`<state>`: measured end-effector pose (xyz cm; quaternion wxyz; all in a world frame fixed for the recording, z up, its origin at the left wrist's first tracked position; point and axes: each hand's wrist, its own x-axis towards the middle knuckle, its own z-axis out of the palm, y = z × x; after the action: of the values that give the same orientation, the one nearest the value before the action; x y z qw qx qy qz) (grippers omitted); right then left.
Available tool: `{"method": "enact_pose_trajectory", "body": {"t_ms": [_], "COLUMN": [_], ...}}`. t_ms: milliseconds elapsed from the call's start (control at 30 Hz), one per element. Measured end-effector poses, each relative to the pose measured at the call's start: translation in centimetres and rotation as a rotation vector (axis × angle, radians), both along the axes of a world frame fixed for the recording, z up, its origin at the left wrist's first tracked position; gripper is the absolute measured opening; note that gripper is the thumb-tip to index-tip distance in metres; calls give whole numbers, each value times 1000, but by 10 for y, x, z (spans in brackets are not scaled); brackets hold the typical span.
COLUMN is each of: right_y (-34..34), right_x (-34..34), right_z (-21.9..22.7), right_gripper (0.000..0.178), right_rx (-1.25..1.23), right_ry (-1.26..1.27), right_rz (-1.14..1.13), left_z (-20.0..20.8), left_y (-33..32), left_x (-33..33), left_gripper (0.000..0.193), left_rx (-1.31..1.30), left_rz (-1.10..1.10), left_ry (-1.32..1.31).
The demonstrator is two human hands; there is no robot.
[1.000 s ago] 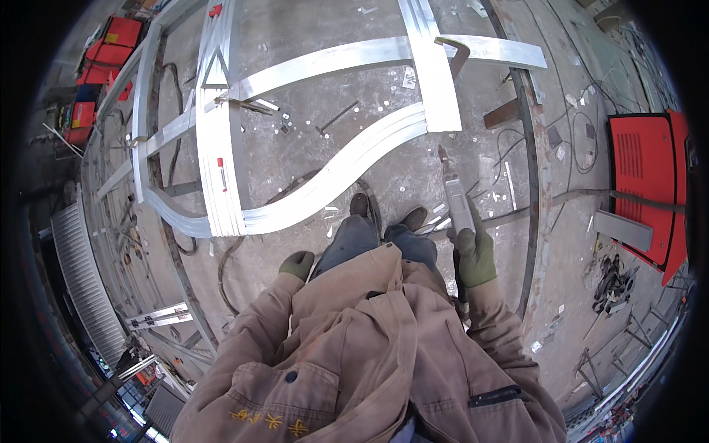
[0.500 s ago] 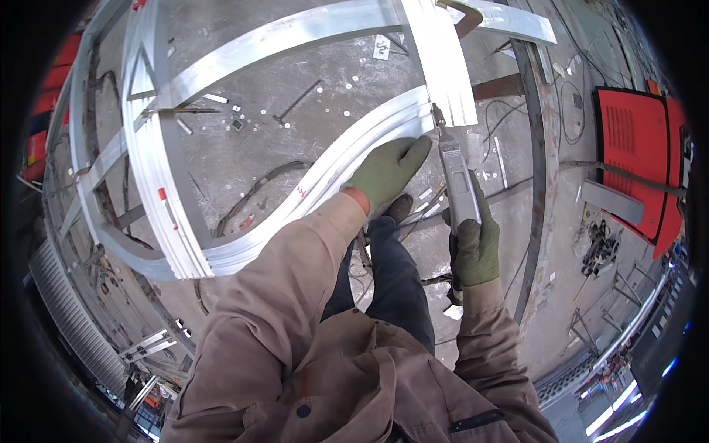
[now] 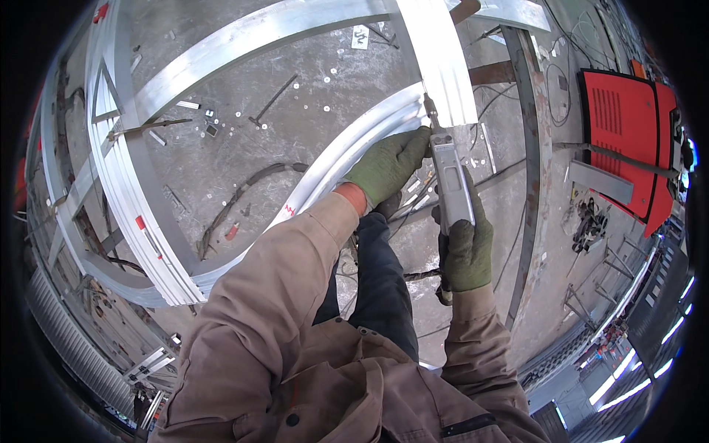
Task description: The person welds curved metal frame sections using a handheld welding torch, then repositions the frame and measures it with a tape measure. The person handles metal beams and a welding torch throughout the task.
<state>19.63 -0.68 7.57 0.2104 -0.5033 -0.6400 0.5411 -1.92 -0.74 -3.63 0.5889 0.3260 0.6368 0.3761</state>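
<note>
Tool (image 3: 452, 177) clamped in right hand (image 3: 467, 247) runs lengthwise up to the strip joint (image 3: 425, 111), left hand (image 3: 388, 166) gripping the curved strip (image 3: 332, 159) just beside it.

Green knitted cloth gloves cover the left hand (image 3: 388, 166) and right hand (image 3: 465, 251); the curved metal profile (image 3: 325, 166) looks smooth, silvery, faintly glossy.
</note>
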Motion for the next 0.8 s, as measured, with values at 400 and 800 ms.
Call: {"method": "enact_pose_trajectory", "body": {"t_ms": [400, 800], "right_y": [3, 2], "right_x": [-3, -29], "right_z": [-9, 10], "right_gripper": [110, 116], "right_rx": [-28, -69], "right_ry": [-29, -8], "right_rz": [0, -36], "left_z": [9, 16], "left_y": [10, 9], "left_x": [-8, -5], "left_gripper": [80, 77], "left_rx": [-92, -96], "left_rz": [-25, 70], "left_ry": [-17, -67]}}
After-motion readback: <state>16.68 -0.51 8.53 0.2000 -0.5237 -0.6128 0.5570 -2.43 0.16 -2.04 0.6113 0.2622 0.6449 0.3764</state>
